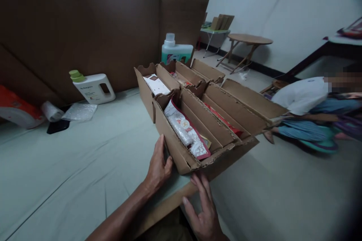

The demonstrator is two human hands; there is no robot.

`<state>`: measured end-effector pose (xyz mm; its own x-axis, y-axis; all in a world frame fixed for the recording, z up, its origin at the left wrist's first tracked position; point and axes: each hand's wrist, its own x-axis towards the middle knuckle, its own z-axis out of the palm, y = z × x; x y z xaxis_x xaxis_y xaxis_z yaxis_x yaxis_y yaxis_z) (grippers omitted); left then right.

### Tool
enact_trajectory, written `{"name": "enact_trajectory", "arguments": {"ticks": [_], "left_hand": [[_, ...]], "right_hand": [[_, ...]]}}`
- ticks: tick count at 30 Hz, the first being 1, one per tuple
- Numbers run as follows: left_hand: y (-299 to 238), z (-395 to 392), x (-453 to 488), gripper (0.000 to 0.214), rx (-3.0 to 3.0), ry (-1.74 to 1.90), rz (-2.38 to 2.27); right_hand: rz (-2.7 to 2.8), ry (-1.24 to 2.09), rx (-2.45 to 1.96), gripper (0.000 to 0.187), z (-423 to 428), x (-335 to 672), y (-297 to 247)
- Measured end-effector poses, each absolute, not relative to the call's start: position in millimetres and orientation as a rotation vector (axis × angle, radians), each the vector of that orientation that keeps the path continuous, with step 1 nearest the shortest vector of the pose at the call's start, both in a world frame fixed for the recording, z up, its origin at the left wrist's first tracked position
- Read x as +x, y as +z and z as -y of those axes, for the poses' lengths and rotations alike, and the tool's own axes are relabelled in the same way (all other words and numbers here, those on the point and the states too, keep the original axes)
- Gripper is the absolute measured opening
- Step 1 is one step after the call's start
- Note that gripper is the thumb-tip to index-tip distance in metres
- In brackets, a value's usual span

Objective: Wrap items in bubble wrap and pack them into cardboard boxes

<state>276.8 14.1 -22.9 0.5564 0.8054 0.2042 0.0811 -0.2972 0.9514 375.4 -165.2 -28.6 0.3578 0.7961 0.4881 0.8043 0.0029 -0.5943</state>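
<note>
Long cardboard boxes stand side by side on the pale tabletop. My left hand (pixel 158 167) lies against the left side of the nearest box (pixel 177 150), its fingers stretched along the wall and its thumb apart. At that box's front end, by the table edge, my right hand (pixel 203 207) has its fingers extended and spread, the tips touching the lower front. In this box lies a white and red packet (pixel 185 126) with clear bubble wrap on it. Another compartment holds a red packet (pixel 223 120). Behind is a box with a white patterned carton (pixel 156 84).
A white bottle with a green cap (pixel 93 87), bubble wrap (pixel 80 112) and a dark flat object (pixel 58 126) are at left. A blue-green bottle (pixel 177 51) stands behind the boxes, before a tall cardboard panel (pixel 85 37). A person (pixel 302 98) sits low at right.
</note>
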Motion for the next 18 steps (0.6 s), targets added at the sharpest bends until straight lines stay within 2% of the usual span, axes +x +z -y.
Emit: {"name": "enact_trajectory", "arguments": {"ticks": [8, 11, 18], "left_hand": [[-30.8, 9.4, 268.8, 0.073, 1.799, 0.838, -0.767], [-16.7, 26.7, 253.3, 0.066, 1.776, 0.788, -0.749], [51.8, 86.4, 111.6, 0.034, 1.34, 0.184, -0.816]], "right_hand": [[1.473, -0.07, -1.738, 0.063, 159.7, 386.2, -31.3], [1.513, -0.067, -1.75, 0.061, 162.9, 389.3, -33.9], [1.541, -0.026, -1.737, 0.046, 163.2, 397.9, -50.8]]}}
